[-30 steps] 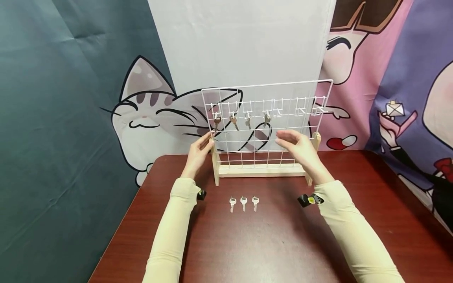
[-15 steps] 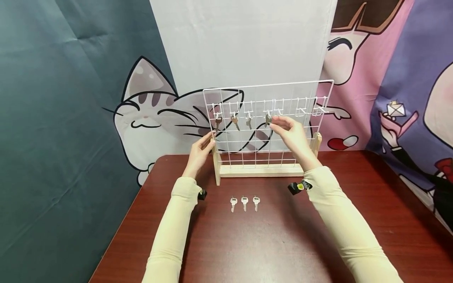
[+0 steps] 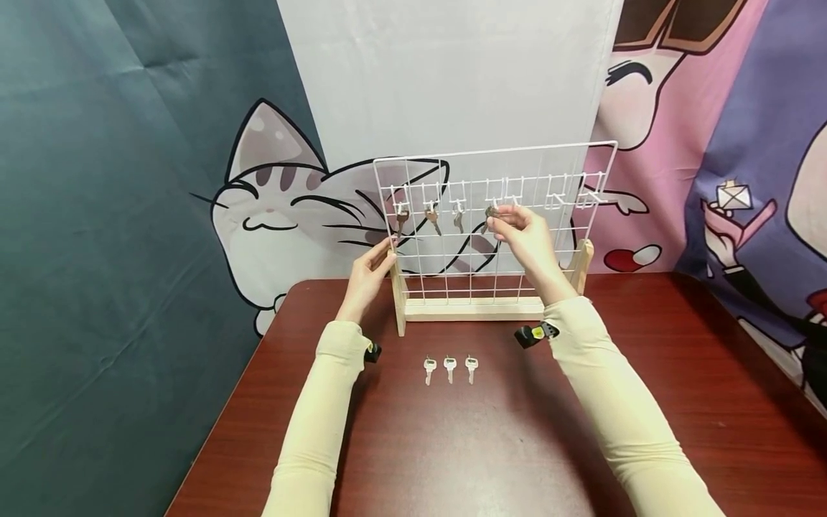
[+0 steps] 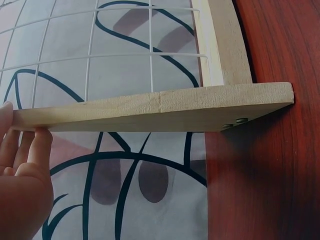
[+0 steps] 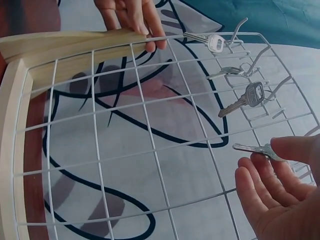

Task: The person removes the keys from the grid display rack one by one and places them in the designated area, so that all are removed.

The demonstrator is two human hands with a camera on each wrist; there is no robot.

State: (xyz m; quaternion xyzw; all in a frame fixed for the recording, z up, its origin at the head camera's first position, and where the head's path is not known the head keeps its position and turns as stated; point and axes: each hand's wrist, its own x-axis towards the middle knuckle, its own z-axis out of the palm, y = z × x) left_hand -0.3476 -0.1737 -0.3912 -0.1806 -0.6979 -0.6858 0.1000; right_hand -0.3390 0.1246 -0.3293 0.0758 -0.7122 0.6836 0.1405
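Note:
A white wire grid rack (image 3: 496, 148) stands on a wooden base. My left hand (image 3: 366, 281) grips the rack's left wooden post (image 4: 165, 102), thumb on one face and fingers on the other. My right hand (image 3: 526, 240) pinches a silver key (image 5: 250, 148) between thumb and fingers, at the fourth hook from the left; its head is partly hidden by the thumb. Left of it hang a brownish key (image 3: 402, 217), a second key (image 3: 433, 219) and a third key (image 3: 459, 219), each from a white hook by a small ring.
On the reddish-brown table (image 3: 504, 445), in front of the rack, lie three silver keys in a row: a left key (image 3: 429, 370), a middle key (image 3: 450, 368) and a right key (image 3: 472, 368). Bare hooks (image 3: 555, 199) sit at the rack's right. A printed cloth backdrop (image 3: 497, 79) hangs behind.
My right hand has moved left and up to the fourth hanging key and now pinches it. The left hand stays on the post. The view has shifted slightly.

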